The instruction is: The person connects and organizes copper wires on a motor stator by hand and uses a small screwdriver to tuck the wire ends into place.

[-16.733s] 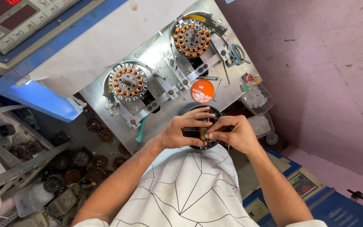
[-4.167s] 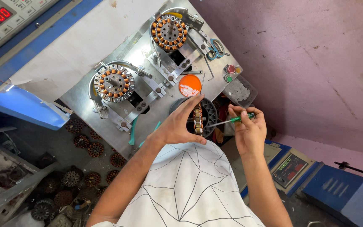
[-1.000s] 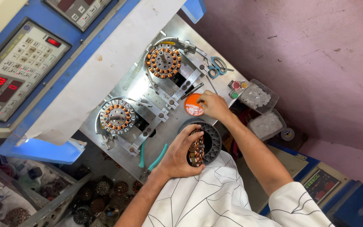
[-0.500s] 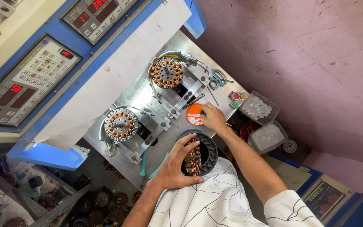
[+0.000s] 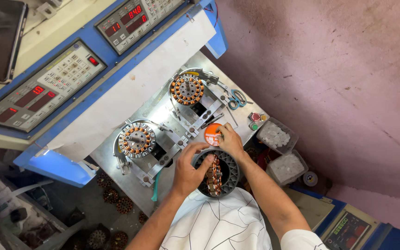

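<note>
The left hand [image 5: 188, 172] grips a wound stator [image 5: 215, 175], copper coils showing, and holds it on edge inside a dark ribbed round holder [image 5: 230, 172] at the near edge of the metal table [image 5: 160, 109]. Its fingers curl around the stator's left side, thumb pressed to the coil face. The right hand [image 5: 230, 141] reaches over the holder, its fingers closed on the edge of an orange disc [image 5: 212, 134] lying flat on the table just beyond; whether it lifts the disc or only presses it cannot be told. Two more wound stators sit on the winding fixtures, one at the left [image 5: 136, 139] and one further back [image 5: 187, 90].

The step in hand looks like seating the stator in the holder while fetching something from the orange disc. The next move likely calls for the right hand to come back to the stator with a steady left-hand hold.

Compared with four seconds earlier, the green-handled tool is gone from the right hand, which has left the stator for the disc.
</note>
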